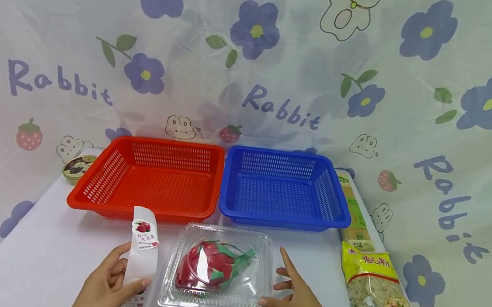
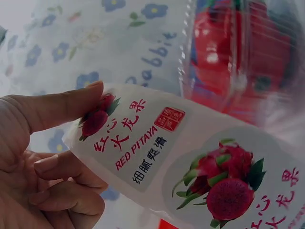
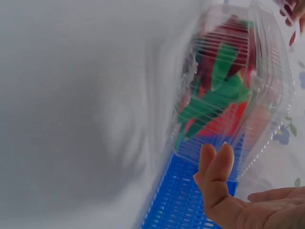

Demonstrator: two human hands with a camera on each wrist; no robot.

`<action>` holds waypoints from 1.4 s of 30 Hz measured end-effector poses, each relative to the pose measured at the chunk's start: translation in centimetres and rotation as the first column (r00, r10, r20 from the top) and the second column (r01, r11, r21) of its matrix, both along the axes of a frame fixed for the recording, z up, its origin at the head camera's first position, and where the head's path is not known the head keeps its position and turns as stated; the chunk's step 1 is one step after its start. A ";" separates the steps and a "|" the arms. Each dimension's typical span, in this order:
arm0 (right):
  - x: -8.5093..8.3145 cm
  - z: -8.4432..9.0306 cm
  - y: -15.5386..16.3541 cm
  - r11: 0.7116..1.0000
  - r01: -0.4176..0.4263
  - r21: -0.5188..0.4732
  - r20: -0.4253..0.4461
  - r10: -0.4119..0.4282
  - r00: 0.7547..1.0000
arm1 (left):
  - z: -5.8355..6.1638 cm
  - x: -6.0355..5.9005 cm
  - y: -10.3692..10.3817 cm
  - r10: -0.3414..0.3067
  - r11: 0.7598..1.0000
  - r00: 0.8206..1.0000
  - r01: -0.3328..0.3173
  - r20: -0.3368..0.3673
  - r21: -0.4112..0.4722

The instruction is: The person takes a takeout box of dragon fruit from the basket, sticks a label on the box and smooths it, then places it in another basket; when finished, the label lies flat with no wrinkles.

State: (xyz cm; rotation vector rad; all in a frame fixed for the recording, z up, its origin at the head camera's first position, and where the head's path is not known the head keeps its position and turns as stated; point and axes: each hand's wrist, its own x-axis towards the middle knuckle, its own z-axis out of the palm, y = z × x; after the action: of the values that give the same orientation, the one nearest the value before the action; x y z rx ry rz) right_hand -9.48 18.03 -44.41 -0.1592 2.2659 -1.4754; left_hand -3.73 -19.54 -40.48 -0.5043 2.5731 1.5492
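My left hand [image 1: 106, 282] pinches a strip of stickers [image 1: 141, 255] between thumb and fingers. In the left wrist view the strip of stickers [image 2: 157, 148] carries red pitaya pictures and printed words. To its right on the table sits a clear plastic clamshell box [image 1: 260, 271], its lid down. Inside lies a red dragon fruit [image 1: 210, 263] with green leaf tips. At the box's right side is my right hand [image 1: 298, 296], fingers spread and thumb by the front right corner; whether it touches the box I cannot tell. The right wrist view shows that hand [image 3: 224, 191] beside the box.
Behind the box stand a red basket [image 1: 144, 208] and a blue basket [image 1: 284, 217] side by side. A yellow food bag [image 1: 380, 295] lies at the right, with a green-and-tan packet [image 1: 355, 211] behind it. A round tin [image 1: 76, 168] sits at the far left.
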 end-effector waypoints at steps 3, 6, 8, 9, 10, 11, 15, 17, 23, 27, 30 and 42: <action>-0.1 0.5 0.0 0.999 0.040 0.033 -0.029 -0.039 0.999 | 0.6 0.3 0.7 -0.003 1.000 0.999 0.004 -0.033 0.003; -0.1 1.0 -0.2 0.994 0.088 0.059 -0.083 -0.083 0.993 | 1.0 0.6 1.5 -0.007 1.000 0.998 0.008 -0.061 0.025; -0.1 1.4 -0.3 0.990 0.122 0.073 -0.131 -0.111 0.985 | 1.2 0.8 2.0 -0.014 0.998 0.996 0.020 -0.090 0.067; 0.0 1.5 -0.4 0.988 0.137 0.077 -0.158 -0.124 0.980 | 1.2 0.8 2.3 -0.020 0.995 0.994 0.030 -0.106 0.095; 0.0 1.7 -0.4 0.986 0.152 0.075 -0.180 -0.136 0.974 | 1.3 0.8 2.5 -0.028 0.992 0.993 0.042 -0.115 0.121; 0.1 1.9 -0.5 0.984 0.161 0.075 -0.201 -0.143 0.969 | 1.3 0.8 2.8 -0.034 0.987 0.992 0.052 -0.119 0.150; 0.5 2.7 -0.7 0.983 0.168 0.076 -0.287 -0.140 0.948 | 1.3 0.9 3.6 -0.082 0.962 0.989 0.110 -0.122 0.249; 0.8 3.2 -0.8 0.985 0.160 0.071 -0.321 -0.129 0.938 | 1.3 0.9 3.9 -0.123 0.945 0.985 0.153 -0.120 0.290; 1.7 4.4 -1.7 0.997 0.062 0.039 -0.349 -0.045 0.936 | 1.0 0.8 5.3 -0.257 0.869 0.954 0.298 -0.155 0.394; 2.1 4.7 -2.2 0.999 -0.049 0.012 -0.362 0.050 0.931 | 0.6 0.7 6.4 -0.326 0.813 0.915 0.400 -0.238 0.423; 2.2 4.7 -2.5 0.991 -0.135 -0.021 -0.384 0.116 0.916 | 0.3 0.5 7.3 -0.368 0.765 0.880 0.470 -0.300 0.440; 2.4 5.4 -3.5 0.944 -0.309 -0.119 -0.290 0.265 0.920 | -1.3 0.1 9.4 -0.483 0.626 0.795 0.606 -0.367 0.491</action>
State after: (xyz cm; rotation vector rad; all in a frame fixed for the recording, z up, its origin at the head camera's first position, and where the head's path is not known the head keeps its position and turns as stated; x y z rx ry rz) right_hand -7.11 14.54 -39.01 -0.7545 2.2005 -1.5508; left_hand -3.68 -10.16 -41.73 0.4958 1.8669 2.0442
